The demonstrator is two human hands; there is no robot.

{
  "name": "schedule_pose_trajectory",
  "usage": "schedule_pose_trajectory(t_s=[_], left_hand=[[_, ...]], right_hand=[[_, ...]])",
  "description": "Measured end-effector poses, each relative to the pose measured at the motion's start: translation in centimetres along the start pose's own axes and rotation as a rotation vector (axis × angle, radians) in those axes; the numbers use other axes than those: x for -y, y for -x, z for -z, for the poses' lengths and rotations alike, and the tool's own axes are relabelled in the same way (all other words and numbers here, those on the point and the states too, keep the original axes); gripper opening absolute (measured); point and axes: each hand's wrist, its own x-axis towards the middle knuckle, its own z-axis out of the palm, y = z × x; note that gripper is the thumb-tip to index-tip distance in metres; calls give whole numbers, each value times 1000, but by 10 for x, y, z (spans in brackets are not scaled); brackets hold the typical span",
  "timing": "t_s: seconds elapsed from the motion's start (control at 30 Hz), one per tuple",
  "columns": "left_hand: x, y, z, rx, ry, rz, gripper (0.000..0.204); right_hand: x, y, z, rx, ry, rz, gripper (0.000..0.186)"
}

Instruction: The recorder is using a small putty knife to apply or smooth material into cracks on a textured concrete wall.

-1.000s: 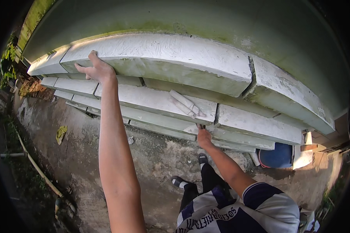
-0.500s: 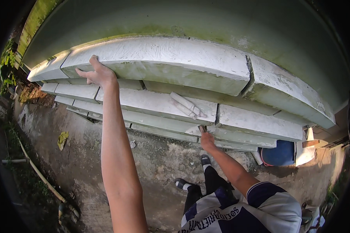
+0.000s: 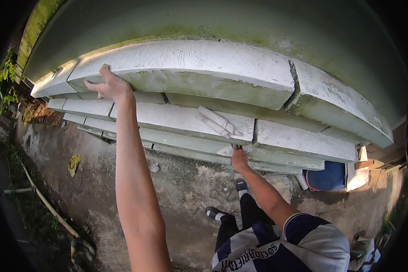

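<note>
My left hand [image 3: 117, 86] is open against the front edge of the topmost white block [image 3: 181, 56]. Its fingers are spread, with one reaching up toward the block's top face and the others over its greenish front. Lower and to the right, my right hand [image 3: 239, 158] is closed just under the front edge of the second white ledge [image 3: 167, 117]. Something small and dark shows at its fingertips, too little to name. On that ledge, close above my right hand, lie long whitish pieces [image 3: 217, 121], rolled or folded, side by side.
Stepped ledges with gaps between blocks run below a green-stained wall [image 3: 167, 20]. A dark blue rounded object [image 3: 325, 176] stands at the right end. A yellow crumpled scrap [image 3: 74, 164] lies on the stained concrete ground [image 3: 95, 199]. A long pole [image 3: 52, 206] lies at the left.
The view has shifted slightly. My right hand has moved a little up, closer under the ledge edge, hiding more of what is at its fingertips. My left hand stays on the top block.
</note>
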Motion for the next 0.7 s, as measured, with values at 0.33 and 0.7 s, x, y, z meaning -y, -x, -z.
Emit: schedule_pose_trajectory(t_s=[0.33,0.7], left_hand=[[6,-10,5,-34,-5,-3,94],[4,-6,2,-23,-19,0,92]], right_hand=[[11,16,14,83,19,10,66],[6,-1,3,44,-30,-4,55]])
